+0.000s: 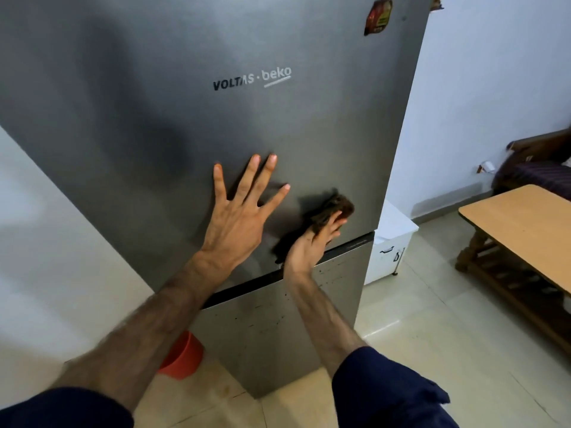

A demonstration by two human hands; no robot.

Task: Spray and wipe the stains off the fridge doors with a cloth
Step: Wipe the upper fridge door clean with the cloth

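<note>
Fingers (335,225) press the cloth (329,211), slanting up-right, on the upper door (185,103).

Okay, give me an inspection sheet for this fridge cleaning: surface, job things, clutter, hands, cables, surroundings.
Surface: upper fridge door grey, shadowed; lower door has dark specks and streaks.
Job's things: dark cloth pressed on the upper door near its bottom edge; spray bottle not seen.
Clutter: magnet at the door's top right.
Hands: left hand flat on the door, fingers spread; right hand presses the cloth.
Cables: nothing seen.
Surroundings: orange bucket on the floor, wooden table, white cabinet.
</note>
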